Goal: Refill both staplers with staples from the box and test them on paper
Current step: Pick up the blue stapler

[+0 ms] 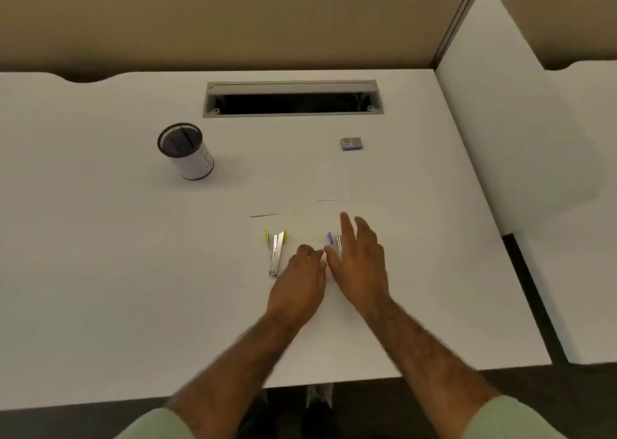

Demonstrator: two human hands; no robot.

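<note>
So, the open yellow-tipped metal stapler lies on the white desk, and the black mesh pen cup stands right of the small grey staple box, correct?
No. The head view shows the black mesh pen cup standing left of the small grey staple box, not right. The open yellow-tipped metal stapler does lie on the white desk.
</note>
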